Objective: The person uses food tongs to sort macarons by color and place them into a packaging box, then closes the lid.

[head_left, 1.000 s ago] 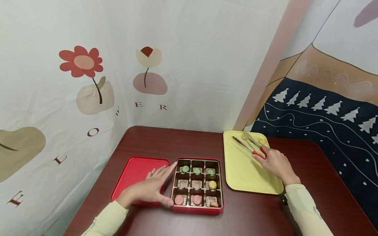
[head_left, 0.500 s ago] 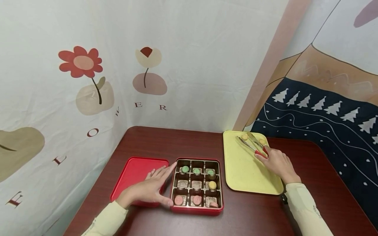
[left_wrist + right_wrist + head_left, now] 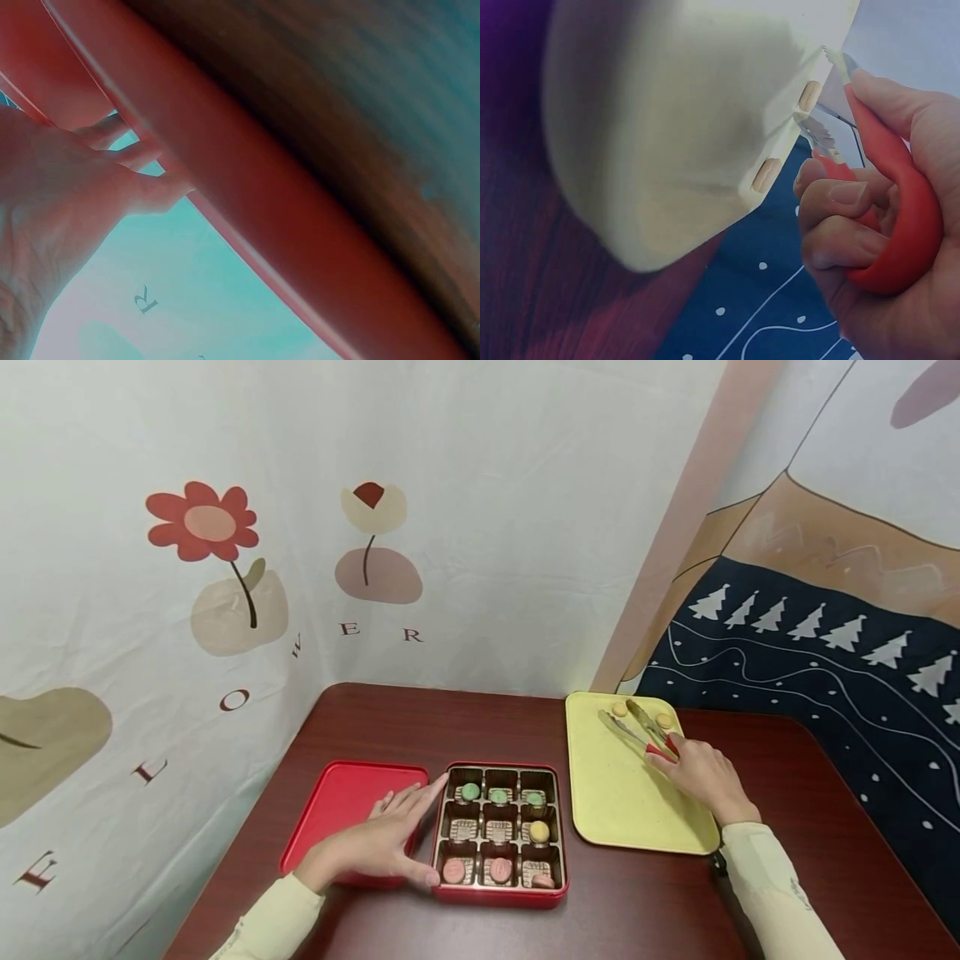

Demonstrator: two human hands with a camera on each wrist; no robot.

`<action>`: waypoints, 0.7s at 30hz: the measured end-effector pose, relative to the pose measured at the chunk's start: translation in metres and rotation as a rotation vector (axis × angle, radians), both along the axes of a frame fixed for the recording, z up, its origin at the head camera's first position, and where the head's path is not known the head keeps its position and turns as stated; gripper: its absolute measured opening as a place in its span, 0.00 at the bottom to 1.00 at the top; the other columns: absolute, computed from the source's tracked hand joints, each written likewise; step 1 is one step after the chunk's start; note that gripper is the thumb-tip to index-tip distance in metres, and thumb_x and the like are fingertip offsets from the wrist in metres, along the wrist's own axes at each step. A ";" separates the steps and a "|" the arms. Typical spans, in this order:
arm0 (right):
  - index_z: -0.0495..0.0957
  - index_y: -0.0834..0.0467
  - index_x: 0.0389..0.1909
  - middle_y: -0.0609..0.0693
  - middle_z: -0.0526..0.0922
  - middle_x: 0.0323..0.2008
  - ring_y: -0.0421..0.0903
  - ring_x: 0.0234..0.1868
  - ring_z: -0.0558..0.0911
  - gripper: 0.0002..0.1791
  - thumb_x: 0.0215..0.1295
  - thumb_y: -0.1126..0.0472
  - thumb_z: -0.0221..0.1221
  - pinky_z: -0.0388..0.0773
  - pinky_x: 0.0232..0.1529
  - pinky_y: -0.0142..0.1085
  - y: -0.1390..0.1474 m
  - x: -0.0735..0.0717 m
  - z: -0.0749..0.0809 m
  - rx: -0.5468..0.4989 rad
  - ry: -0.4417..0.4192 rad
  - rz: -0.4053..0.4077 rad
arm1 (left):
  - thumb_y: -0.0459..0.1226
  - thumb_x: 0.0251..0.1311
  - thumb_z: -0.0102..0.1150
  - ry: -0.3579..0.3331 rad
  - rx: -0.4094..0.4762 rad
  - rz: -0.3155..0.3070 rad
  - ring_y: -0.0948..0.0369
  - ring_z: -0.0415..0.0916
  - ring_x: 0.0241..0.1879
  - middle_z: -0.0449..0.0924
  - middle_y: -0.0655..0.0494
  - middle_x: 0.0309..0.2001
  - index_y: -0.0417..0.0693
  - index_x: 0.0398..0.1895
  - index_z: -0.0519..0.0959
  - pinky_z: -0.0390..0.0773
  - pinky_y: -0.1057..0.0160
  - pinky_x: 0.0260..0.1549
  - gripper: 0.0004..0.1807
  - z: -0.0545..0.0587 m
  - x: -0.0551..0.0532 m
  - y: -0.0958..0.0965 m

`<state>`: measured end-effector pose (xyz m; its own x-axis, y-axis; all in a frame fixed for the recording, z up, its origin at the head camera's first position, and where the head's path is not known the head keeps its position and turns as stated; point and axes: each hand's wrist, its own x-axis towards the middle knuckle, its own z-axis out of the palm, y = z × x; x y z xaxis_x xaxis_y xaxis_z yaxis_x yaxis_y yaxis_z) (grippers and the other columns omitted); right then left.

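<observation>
My right hand (image 3: 703,775) grips a pair of tongs (image 3: 911,240) with red handles and serrated metal tips. The tongs are spread apart over the yellow tray (image 3: 622,810). One yellow macaron (image 3: 619,709) lies by the tips, and another yellow macaron (image 3: 664,721) lies to its right near the far corner. My left hand (image 3: 375,843) rests with straight fingers and thumb against the left side of a red box (image 3: 498,897). Its brown compartments hold green macarons (image 3: 498,796) at the back, a yellow macaron (image 3: 539,832) mid-right and pink macarons (image 3: 501,869) in front.
A red lid (image 3: 352,802) lies left of the box, partly under my left hand. The dark wooden table (image 3: 450,718) meets a printed cloth backdrop (image 3: 487,568) behind. A small black object (image 3: 718,864) sits by my right cuff.
The tongs have shifted slightly to the right over the tray, so the left macaron now shows between their tips. My left hand and the box have stayed put.
</observation>
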<state>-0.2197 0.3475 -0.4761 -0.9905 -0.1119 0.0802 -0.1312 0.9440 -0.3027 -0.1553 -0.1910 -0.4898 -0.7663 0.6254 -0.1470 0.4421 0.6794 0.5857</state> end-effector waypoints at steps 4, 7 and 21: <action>0.74 0.77 0.69 0.78 0.83 0.52 0.68 0.39 0.86 0.40 0.76 0.45 0.67 0.82 0.38 0.64 -0.002 -0.001 0.002 -0.008 0.013 0.000 | 0.73 0.50 0.76 -0.006 0.004 0.002 0.34 0.40 0.84 0.47 0.41 0.87 0.66 0.92 0.33 0.39 0.17 0.70 0.77 -0.001 0.000 0.000; 0.75 0.77 0.69 0.78 0.83 0.51 0.67 0.38 0.85 0.40 0.76 0.45 0.67 0.81 0.39 0.64 -0.005 -0.002 0.005 -0.009 0.011 -0.009 | 0.73 0.50 0.76 -0.010 0.008 0.005 0.35 0.40 0.85 0.47 0.41 0.87 0.67 0.92 0.33 0.38 0.17 0.71 0.77 -0.001 0.001 0.000; 0.81 0.72 0.64 0.69 0.85 0.38 0.57 0.28 0.78 0.29 0.75 0.52 0.68 0.76 0.30 0.55 -0.011 -0.002 0.009 -0.014 0.038 0.000 | 0.74 0.50 0.75 0.001 -0.002 0.001 0.35 0.40 0.84 0.47 0.41 0.87 0.67 0.92 0.33 0.38 0.18 0.72 0.78 -0.001 0.001 0.000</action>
<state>-0.2217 0.3368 -0.4671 -0.9866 -0.1109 0.1196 -0.1433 0.9396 -0.3107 -0.1544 -0.1913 -0.4908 -0.7669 0.6246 -0.1479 0.4420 0.6810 0.5839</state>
